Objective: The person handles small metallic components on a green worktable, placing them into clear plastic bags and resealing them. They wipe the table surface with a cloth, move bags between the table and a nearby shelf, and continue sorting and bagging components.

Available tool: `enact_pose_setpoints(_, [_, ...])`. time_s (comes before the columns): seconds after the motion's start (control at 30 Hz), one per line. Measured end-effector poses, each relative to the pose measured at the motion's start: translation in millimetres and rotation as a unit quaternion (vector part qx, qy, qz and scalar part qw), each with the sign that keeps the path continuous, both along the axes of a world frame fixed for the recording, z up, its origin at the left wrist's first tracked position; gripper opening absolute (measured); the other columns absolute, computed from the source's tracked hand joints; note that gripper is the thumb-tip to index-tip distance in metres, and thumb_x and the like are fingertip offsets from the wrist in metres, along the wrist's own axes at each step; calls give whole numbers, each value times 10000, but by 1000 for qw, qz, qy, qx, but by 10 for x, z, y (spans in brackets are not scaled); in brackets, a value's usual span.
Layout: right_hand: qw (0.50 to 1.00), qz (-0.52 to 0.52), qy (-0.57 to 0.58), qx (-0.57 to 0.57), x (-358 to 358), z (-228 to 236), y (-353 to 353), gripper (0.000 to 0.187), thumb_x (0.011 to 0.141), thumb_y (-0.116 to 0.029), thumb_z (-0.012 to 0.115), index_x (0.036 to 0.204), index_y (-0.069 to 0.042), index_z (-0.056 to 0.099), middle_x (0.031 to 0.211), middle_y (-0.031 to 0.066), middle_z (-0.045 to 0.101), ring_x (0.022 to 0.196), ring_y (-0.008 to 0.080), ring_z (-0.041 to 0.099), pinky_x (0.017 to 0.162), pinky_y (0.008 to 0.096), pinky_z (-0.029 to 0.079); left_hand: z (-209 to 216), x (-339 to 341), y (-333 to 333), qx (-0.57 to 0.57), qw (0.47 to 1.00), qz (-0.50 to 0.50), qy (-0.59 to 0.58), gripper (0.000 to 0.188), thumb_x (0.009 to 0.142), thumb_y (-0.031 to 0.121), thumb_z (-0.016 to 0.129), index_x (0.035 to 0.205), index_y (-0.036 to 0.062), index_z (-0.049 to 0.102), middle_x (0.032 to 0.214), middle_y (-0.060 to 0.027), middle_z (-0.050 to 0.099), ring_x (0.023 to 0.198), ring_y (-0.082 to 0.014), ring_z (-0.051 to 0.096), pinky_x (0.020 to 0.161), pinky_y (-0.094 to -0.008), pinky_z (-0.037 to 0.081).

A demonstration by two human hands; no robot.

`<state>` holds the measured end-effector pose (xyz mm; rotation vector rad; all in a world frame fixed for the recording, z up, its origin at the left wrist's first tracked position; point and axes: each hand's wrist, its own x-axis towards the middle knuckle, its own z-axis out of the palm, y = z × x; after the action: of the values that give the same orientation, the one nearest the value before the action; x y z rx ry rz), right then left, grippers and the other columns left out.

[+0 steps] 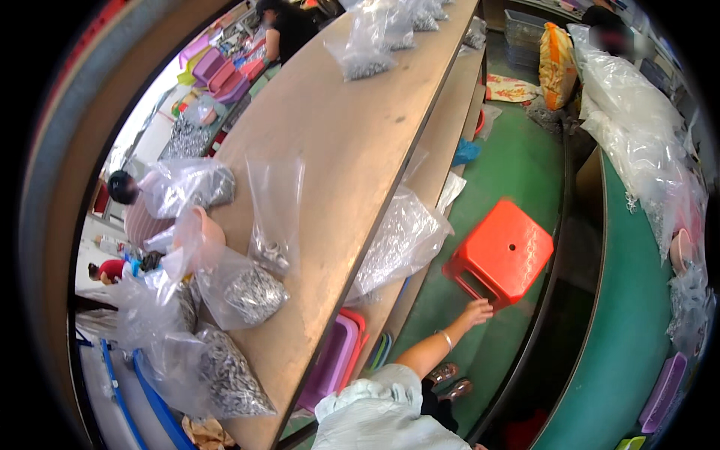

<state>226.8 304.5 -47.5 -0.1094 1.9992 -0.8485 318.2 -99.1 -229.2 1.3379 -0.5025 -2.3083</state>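
A red plastic stool (514,251) with a small hole in its seat stands on the green floor in the aisle. My left hand (475,310), with a band on the wrist, reaches to the stool's near edge. Its fingers are stretched out and apart. They overlap the stool's side, and I cannot make out how firmly they touch it. Only a sliver of skin, perhaps my right hand (479,447), shows at the bottom edge, its fingers hidden.
A long brown worktable (337,142) bears clear bags of metal parts (255,296). Beneath it, a shelf holds clear plastic bags (401,240) and a purple bin (330,360). On the right stand a green-topped table (630,315) and an orange sack (555,67). People work beyond the tables.
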Motion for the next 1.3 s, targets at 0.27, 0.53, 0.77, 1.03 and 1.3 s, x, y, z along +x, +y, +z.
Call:
enact_pose_setpoints(0.27, [993, -30, -15, -118, -296, -313, -612, 179, 814, -157, 615, 926, -19, 628, 745, 26, 608, 634, 81, 507, 560, 217, 409, 693, 207, 561, 55, 996, -45, 52, 407, 880, 175, 474, 1252, 44, 374, 1176, -126, 525, 1079, -246, 522, 900, -374, 413])
enact_pose_setpoints(0.53, [977, 62, -53, -196, -652, -379, -2230, 145, 854, -134, 547, 920, -10, 584, 716, 48, 607, 556, 92, 535, 480, 206, 407, 1497, 140, 80, -3, 997, -28, 74, 354, 891, 141, 456, 1224, 27, 412, 1102, -115, 556, 1010, -206, 553, 837, -320, 454])
enact_pose_setpoints(0.77, [965, 144, -62, -208, -725, -14, -3584, 131, 836, -87, 533, 902, 13, 584, 713, 53, 601, 559, 83, 527, 489, 199, 402, 2229, 291, -573, -60, 992, 66, 88, 322, 887, 126, 459, 1193, 25, 450, 1063, -94, 570, 955, -177, 569, 806, -278, 456])
enact_pose_setpoints(1.03, [934, 215, -91, -270, -285, -89, -4348, 128, 835, -73, 526, 895, 26, 581, 728, 57, 605, 589, 95, 545, 525, 208, 439, 2785, 708, -1006, -135, 973, 165, 85, 278, 896, 122, 449, 1153, 20, 474, 1001, -73, 580, 914, -146, 565, 802, -267, 451])
enact_pose_setpoints(1.3, [941, 201, -121, -245, -81, 315, -4749, 126, 845, -70, 512, 901, 24, 574, 715, 47, 592, 593, 92, 530, 556, 218, 438, 3011, 833, -1194, -142, 966, 192, 101, 279, 875, 97, 480, 1140, 13, 490, 986, -72, 574, 898, -153, 556, 792, -275, 449])
